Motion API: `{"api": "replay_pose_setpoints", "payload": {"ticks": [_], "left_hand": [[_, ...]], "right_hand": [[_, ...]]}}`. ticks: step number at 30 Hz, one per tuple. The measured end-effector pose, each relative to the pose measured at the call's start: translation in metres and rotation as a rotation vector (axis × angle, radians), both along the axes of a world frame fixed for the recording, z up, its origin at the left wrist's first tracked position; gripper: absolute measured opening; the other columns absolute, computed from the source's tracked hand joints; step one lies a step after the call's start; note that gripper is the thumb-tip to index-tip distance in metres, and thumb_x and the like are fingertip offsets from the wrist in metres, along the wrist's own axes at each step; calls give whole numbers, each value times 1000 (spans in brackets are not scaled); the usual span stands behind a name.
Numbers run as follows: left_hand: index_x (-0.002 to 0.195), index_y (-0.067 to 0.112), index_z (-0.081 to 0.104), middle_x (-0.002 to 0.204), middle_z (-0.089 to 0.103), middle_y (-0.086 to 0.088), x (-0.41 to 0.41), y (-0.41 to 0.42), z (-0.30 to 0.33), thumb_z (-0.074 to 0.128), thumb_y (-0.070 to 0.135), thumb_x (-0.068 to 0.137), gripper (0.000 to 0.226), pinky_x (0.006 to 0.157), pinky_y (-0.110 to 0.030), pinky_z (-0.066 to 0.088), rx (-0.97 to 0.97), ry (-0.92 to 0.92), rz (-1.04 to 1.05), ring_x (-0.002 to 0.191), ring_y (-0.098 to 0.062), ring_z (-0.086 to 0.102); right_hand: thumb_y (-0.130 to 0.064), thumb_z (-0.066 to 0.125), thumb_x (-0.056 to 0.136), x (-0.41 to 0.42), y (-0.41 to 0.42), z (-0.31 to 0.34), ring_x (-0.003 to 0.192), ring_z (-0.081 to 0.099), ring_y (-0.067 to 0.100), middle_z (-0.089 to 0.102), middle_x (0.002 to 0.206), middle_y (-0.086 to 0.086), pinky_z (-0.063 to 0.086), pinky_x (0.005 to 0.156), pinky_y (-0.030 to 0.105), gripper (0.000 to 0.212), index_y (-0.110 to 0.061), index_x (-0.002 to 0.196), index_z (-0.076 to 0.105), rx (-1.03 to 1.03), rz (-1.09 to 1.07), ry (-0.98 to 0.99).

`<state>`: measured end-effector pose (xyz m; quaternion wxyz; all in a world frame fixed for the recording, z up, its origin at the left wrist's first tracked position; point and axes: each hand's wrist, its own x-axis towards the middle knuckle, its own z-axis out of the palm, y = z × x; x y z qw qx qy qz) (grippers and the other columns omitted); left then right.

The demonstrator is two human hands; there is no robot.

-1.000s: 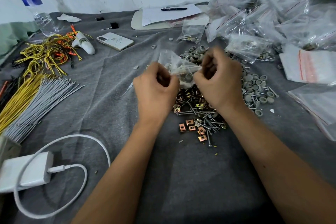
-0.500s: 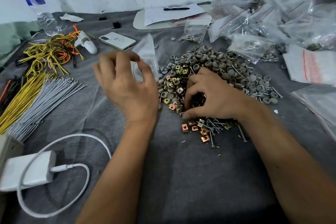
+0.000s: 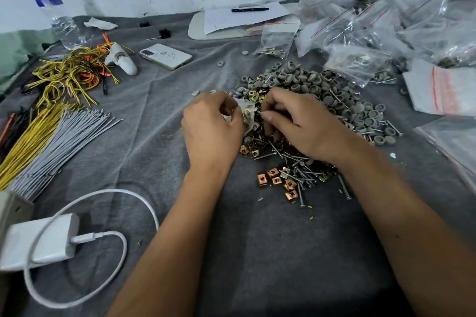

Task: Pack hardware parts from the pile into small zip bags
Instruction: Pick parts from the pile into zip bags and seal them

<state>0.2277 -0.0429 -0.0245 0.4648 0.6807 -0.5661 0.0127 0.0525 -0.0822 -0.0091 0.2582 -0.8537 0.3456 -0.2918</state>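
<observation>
A pile of hardware [image 3: 322, 100] lies on the grey cloth: grey round caps at the back, brass square clips [image 3: 277, 180] and dark screws [image 3: 301, 162] at the front. My left hand [image 3: 211, 126] grips a small clear zip bag [image 3: 247, 110] at the pile's left edge, and a brass clip shows through the plastic. My right hand [image 3: 296, 121] rests on the pile just right of the bag, thumb and forefinger pinching a small part at the bag's mouth. What that part is stays hidden by the fingers.
Filled zip bags [image 3: 360, 33] heap at the back right, flat empty bags [image 3: 443, 90] at the right edge. A phone [image 3: 166, 56], yellow and grey wires [image 3: 51, 121], a water bottle [image 3: 51, 8] and a white charger with cable [image 3: 43, 242] sit left. Paper with a pen [image 3: 249, 9] lies behind.
My left hand brought the bag down from the raised left position to the pile's edge. My right hand rose from digging in the pile and moved to the bag's mouth.
</observation>
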Motion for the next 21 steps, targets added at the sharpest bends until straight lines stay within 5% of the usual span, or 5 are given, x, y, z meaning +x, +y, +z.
{"api": "replay_pose_setpoints", "payload": {"ticks": [5,15,21], "left_hand": [[75,23,76,60,64,10,-5,-3,-3,77,15,83,12,59,-18,45,-21,288,-89,59,-3,60],[80,22,81,55,61,11,-7,-10,-13,79,24,77,4,65,-31,47,-2,653,-146,55,-8,56],[79,21,80,66,72,-1,-5,-12,-13,79,24,78,4,68,-43,59,-20,701,-101,65,-21,69]], "right_hand": [[-13,73,93,7,1,-2,85,66,3,73,91,-7,52,80,21,7,-14,99,75,-189,-92,-83],[-13,87,78,7,1,-2,69,52,-9,59,78,-16,42,70,8,11,-13,86,79,-312,-224,-102],[-15,84,84,11,2,-5,82,63,7,72,93,0,47,78,14,16,-10,99,81,-309,-205,-134]]}}
